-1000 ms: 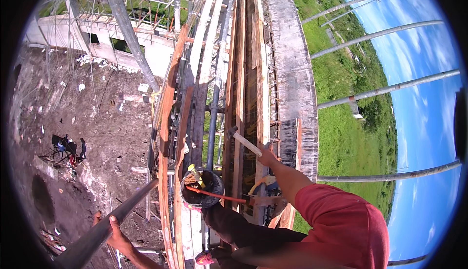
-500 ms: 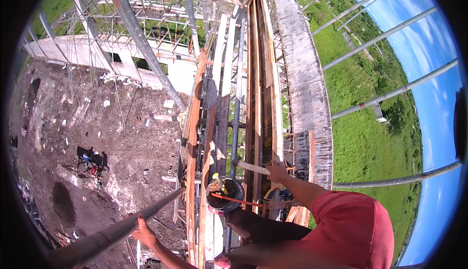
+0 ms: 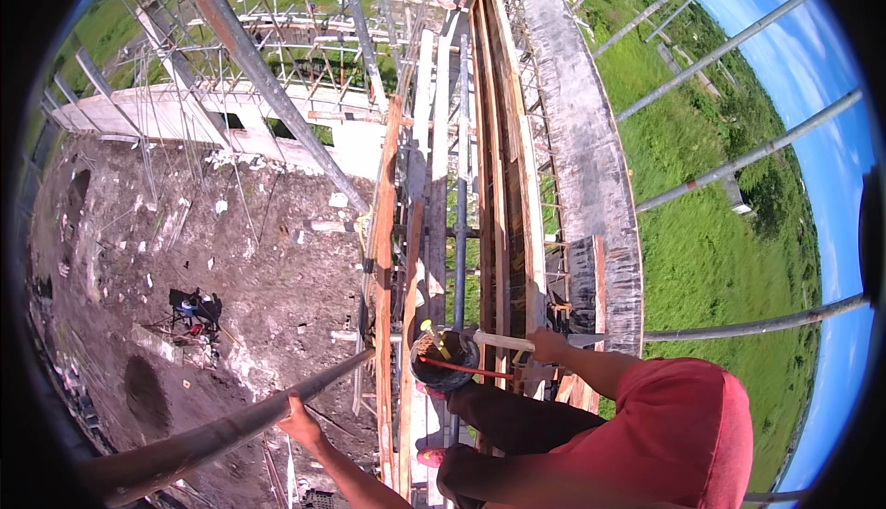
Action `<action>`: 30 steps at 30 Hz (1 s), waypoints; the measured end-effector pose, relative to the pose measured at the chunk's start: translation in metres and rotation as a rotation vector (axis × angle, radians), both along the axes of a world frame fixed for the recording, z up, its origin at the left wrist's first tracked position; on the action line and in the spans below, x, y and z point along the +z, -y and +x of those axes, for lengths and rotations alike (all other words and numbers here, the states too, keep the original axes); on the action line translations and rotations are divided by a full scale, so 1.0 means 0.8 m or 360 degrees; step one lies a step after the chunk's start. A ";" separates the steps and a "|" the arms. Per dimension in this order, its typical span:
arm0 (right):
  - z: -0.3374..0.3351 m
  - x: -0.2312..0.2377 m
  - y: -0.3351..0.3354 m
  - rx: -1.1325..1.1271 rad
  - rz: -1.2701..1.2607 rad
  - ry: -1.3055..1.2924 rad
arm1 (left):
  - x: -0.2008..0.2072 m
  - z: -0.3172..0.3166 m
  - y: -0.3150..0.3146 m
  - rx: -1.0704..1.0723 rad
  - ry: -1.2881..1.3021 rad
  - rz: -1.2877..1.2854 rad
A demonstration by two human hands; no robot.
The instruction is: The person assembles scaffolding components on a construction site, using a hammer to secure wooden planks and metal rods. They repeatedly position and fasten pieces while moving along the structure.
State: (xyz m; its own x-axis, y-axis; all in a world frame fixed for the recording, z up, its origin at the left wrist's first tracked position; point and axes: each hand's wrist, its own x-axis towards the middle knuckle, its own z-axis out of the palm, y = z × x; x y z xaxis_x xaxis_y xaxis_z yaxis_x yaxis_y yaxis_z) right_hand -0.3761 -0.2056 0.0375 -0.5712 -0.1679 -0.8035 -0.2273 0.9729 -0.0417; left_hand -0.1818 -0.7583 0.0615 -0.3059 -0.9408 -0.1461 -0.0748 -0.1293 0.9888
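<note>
My left hand point(image 3: 301, 424) is closed round a long grey metal scaffold pipe point(image 3: 221, 428) that slants up from the lower left. My right hand point(image 3: 550, 347) grips a pale wooden handle point(image 3: 505, 340); its left end lies beside the rim of a dark bucket point(image 3: 471, 367), and I cannot make out a tool head. A yellow-handled tool point(image 3: 434, 335) and a thin red bar point(image 3: 469, 368) stick out of the bucket, above my legs. Just right of the bucket, timber formwork boards point(image 3: 537, 260) run away from me.
Narrow planks point(image 3: 420, 167) and a grey pipe point(image 3: 461, 195) run lengthwise high above muddy ground point(image 3: 277, 274). A concrete ledge point(image 3: 591, 149) lies right, with slanting metal poles point(image 3: 757, 165) beyond. Another person's foot point(image 3: 446, 1) stands on the far planks.
The view has shifted, so the scene sits further right. My right hand and the wooden handle have come down nearer the bucket. My left hand stays on the pipe.
</note>
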 end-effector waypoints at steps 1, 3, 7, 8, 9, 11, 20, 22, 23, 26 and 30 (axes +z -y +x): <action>0.003 0.003 -0.007 -0.0016 -0.0040 -0.0029 | -0.001 -0.001 0.000 0.0020 0.0017 0.0039; 0.009 0.009 -0.020 -0.0020 0.0023 -0.0047 | -0.004 -0.002 0.001 0.0033 -0.0039 0.0016; 0.023 0.024 -0.037 -0.0133 -0.0032 -0.0087 | -0.007 -0.003 0.004 0.0011 -0.0112 0.0104; 0.025 0.026 -0.038 -0.0159 0.0004 -0.0095 | -0.007 -0.004 0.004 0.0000 -0.0140 -0.0012; 0.028 0.028 -0.040 -0.0175 0.0047 -0.0096 | -0.007 -0.004 0.003 -0.0017 -0.0082 -0.0041; 0.034 0.027 -0.040 -0.0240 0.0059 -0.0057 | -0.003 -0.004 0.000 -0.0007 0.0055 -0.0085; 0.057 0.011 -0.027 -0.0320 -0.0168 -0.0103 | 0.016 -0.013 -0.004 -0.0080 0.0114 -0.0076; 0.060 0.014 -0.017 -0.0293 -0.0159 -0.0112 | 0.015 -0.013 -0.003 -0.0120 0.0099 -0.0095; 0.062 0.017 -0.012 -0.0261 -0.0162 -0.0102 | 0.014 -0.012 -0.003 -0.0100 0.0079 -0.0115; 0.066 0.026 0.003 -0.0261 -0.0212 -0.0044 | 0.011 -0.012 -0.005 -0.0049 -0.0036 -0.0069; 0.073 0.033 0.017 -0.0270 -0.0225 -0.0039 | 0.010 -0.013 -0.006 -0.0038 -0.0080 -0.0055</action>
